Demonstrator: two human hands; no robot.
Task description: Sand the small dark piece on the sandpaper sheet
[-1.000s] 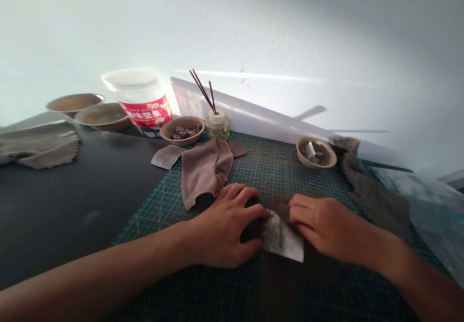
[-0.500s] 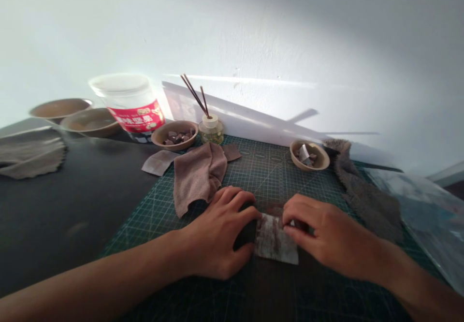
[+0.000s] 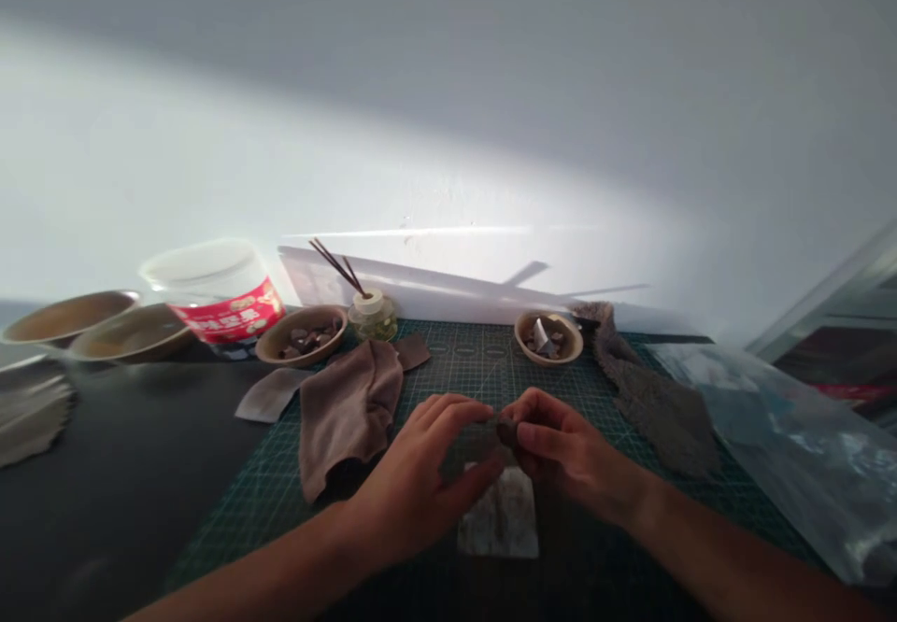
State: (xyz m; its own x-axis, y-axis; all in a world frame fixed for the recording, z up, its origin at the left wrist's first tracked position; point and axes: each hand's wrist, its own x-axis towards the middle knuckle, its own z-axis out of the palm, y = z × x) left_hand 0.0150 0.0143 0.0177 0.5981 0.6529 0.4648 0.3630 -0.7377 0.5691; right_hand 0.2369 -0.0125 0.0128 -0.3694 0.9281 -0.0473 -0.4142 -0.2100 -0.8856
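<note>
A small dark stone point(image 3: 507, 431) is pinched between the thumb and fingers of my right hand point(image 3: 561, 445), raised above the far edge of a stained whitish square sheet point(image 3: 499, 515). My left hand point(image 3: 438, 463) is just left of the stone, fingers and thumb apart, with nothing visible between them; its fingertips come close to the stone, and whether they touch it I cannot tell. The sheet lies flat on the green cutting mat point(image 3: 245, 501), partly hidden by my left thumb.
A brown cloth point(image 3: 347, 412) lies left of my hands. Behind stand a bowl of stones point(image 3: 301, 334), a reed diffuser point(image 3: 373, 316), a plastic tub point(image 3: 220, 300) and a smaller bowl point(image 3: 548, 339). At right are a grey fuzzy cloth point(image 3: 659, 417) and clear plastic point(image 3: 799, 454).
The view has tilted up and shifted right. My left hand has let go of the sheet's edge, and my right hand has lifted off the sheet with the stone.
</note>
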